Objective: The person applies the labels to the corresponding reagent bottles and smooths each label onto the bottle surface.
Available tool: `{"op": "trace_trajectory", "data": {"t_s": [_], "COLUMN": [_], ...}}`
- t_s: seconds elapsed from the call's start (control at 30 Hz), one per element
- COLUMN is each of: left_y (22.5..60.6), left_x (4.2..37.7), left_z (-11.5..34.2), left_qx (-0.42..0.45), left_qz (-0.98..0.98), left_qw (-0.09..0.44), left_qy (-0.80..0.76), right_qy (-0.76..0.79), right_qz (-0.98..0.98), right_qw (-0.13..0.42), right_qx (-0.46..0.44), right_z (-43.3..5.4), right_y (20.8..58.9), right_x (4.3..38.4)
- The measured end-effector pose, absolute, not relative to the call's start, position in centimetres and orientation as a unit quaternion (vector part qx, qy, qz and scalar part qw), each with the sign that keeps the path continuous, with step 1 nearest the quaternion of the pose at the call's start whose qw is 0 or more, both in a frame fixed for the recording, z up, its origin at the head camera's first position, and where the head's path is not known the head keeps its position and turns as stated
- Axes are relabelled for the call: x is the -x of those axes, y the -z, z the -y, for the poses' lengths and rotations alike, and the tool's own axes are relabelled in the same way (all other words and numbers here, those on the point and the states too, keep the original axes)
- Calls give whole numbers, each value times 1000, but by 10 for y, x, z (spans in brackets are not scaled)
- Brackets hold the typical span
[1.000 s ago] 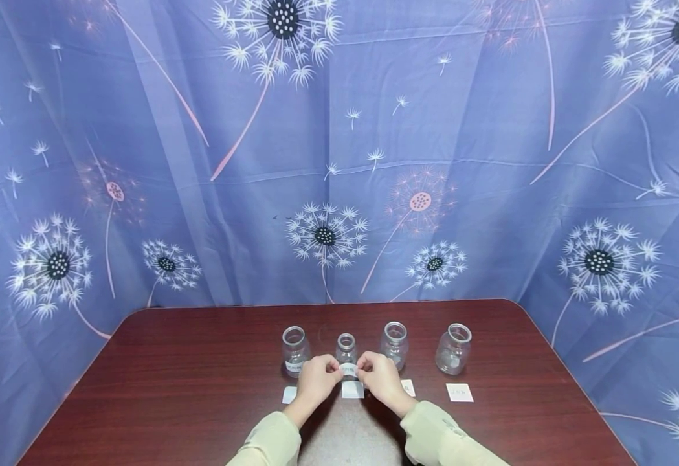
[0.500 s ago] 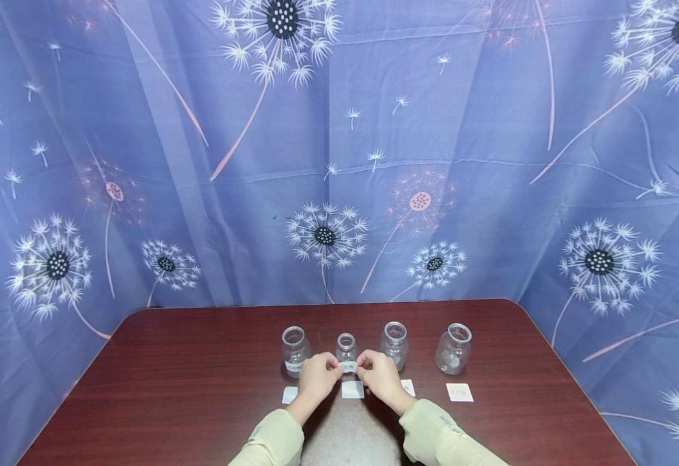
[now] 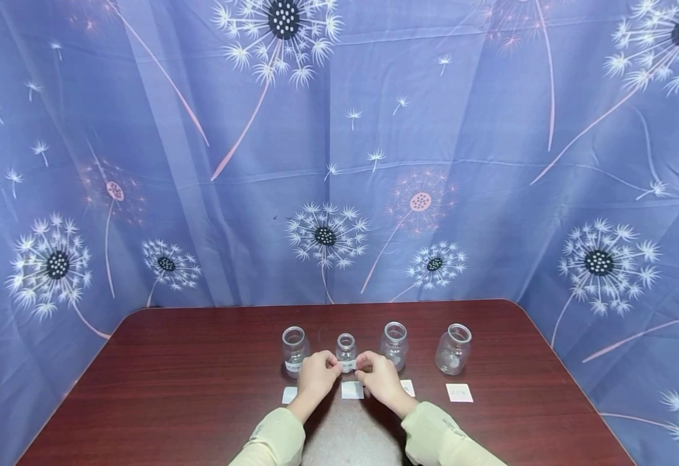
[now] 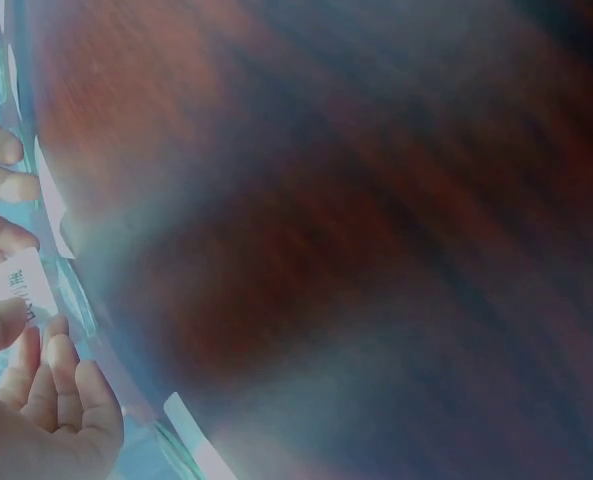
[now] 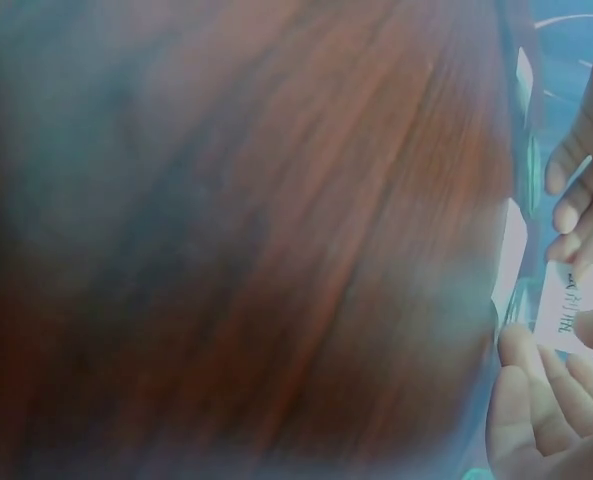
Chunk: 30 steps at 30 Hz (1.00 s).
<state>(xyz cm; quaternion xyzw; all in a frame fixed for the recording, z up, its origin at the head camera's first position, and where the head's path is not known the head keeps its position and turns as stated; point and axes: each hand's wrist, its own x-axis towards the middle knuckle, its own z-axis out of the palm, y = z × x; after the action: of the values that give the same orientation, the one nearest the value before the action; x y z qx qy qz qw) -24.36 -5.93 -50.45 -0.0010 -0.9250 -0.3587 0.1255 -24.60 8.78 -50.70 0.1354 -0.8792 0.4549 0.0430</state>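
Note:
Between both hands is a small white label [image 3: 347, 366] with dark handwriting, held against the front of the smallest glass jar [image 3: 345, 347]. My left hand [image 3: 318, 377] pinches the label's left end between thumb and fingers. At its right end my right hand [image 3: 381, 378] pinches it likewise. The left wrist view shows the written label [image 4: 21, 285] by the left thumb; the right wrist view shows the label [image 5: 570, 300] near the right thumb. A blank paper piece [image 3: 352, 389] lies on the table just in front of the small jar.
A glass jar [image 3: 294, 343] with a label [image 3: 294, 367] low on its front stands left. Two more jars, one [image 3: 395, 338] beside the right hand and one [image 3: 454, 349] farther right, stand in the row. Paper pieces [image 3: 459, 393] lie before them on the brown table [image 3: 199, 388].
The label has moved from in front of the small jar to lie against its lower front, flattening from a curved shape. Both hands have barely shifted.

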Motion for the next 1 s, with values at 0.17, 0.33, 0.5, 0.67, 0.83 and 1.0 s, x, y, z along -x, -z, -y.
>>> {"op": "trace_trajectory", "data": {"t_s": [0.17,0.33,0.5,0.67,0.83,1.0], "left_y": [503,503,505,504,506,509], "left_x": [243,242,241,242,246,247], "left_z": [60,61,62,63,63,62], "left_qx": [-1,4,14,55,87,89], "left_qz": [926,925,918,916,917,917], "left_qw": [130,133,124,127,123,127], "left_qy": [356,355,377,376,370,368], "right_qy": [-477,-487,-488,-492,-480,-465], "right_qz": [868,862,863,860,867,873], "right_qw": [25,19,23,27,33,41], "right_qx": [-137,-138,-131,-132,-132,-143], "right_z": [-88,-86,-84,-81,-78,-76], "right_y": [507,507,504,503,506,508], "right_x": [245,245,247,253,260,264]}}
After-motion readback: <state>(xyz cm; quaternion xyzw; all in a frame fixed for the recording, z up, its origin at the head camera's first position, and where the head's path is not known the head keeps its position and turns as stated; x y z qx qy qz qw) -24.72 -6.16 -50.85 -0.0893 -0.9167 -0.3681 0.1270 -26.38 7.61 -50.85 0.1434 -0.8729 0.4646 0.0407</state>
